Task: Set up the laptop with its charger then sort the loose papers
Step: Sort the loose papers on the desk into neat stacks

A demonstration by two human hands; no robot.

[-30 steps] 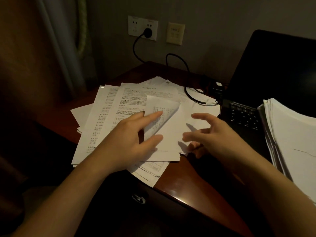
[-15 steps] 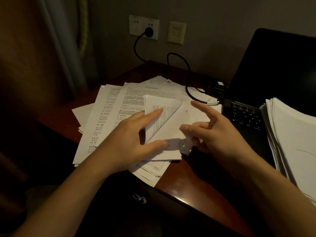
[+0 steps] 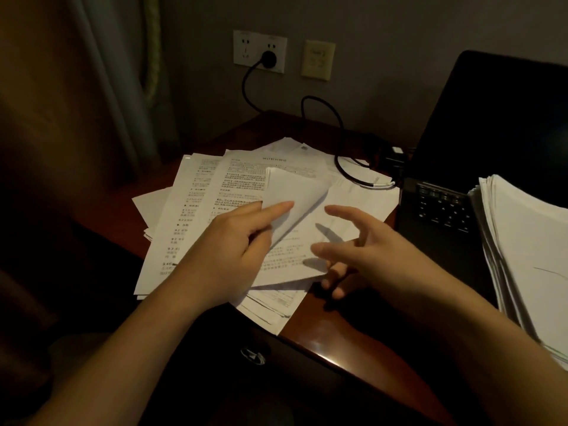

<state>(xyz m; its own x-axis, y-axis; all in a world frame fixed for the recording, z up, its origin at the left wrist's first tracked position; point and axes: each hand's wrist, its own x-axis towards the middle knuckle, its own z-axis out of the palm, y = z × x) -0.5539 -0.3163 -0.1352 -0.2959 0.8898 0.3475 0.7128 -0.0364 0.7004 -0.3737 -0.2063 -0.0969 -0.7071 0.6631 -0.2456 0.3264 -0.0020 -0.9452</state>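
Note:
Loose printed papers [image 3: 196, 216] lie fanned across the left half of the wooden desk [image 3: 335, 339]. My left hand [image 3: 233, 250] pinches the folded-over corner of the top sheet [image 3: 295, 195], lifting it. My right hand [image 3: 365, 250] hovers over that sheet's lower right edge with fingers spread, holding nothing. The black laptop [image 3: 498, 130] stands open at the right. Its charger cable [image 3: 338, 139] runs from the wall socket [image 3: 259, 52] across the papers to the laptop's left side.
A neat stack of papers [image 3: 528, 250] lies on the laptop's keyboard area at the right. A curtain [image 3: 101, 87] hangs at the left. A drawer handle [image 3: 253, 355] shows below the desk's front edge.
My right hand has opened, its fingers spreading away from the sheet's edge. The folded corner under my left hand has lifted a little higher.

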